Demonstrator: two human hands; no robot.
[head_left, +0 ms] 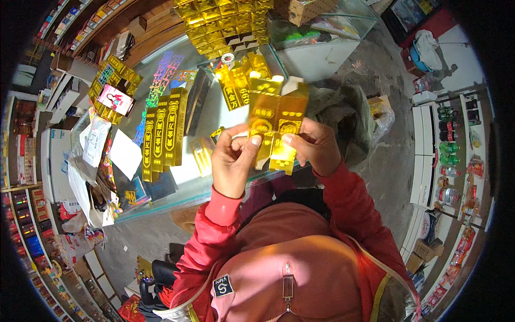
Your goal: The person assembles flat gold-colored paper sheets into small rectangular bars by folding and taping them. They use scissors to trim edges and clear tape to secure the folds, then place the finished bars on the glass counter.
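Observation:
Between my two hands, above the near edge of the glass counter, is a gold foil carton [290, 110], partly unfolded with its flaps sticking out. My left hand [234, 158] pinches its left panel between thumb and fingers. Gripping the right panel, my right hand [318, 144] has its thumb on the front face. Just beyond lie more flat gold cartons [234, 86] on the glass. Left of my left hand, several long gold cartons [165, 133] lie side by side. At the far side rises a large stack of folded gold boxes [214, 24].
The glass counter [185, 201] has its near edge in front of my body. On it are a phone [115, 100] propped on gold pieces, a white paper sheet [126, 154] and a dark long box [198, 102]. A dark plastic bag [348, 121] stands right; shelves of bottles [449, 147] line the wall.

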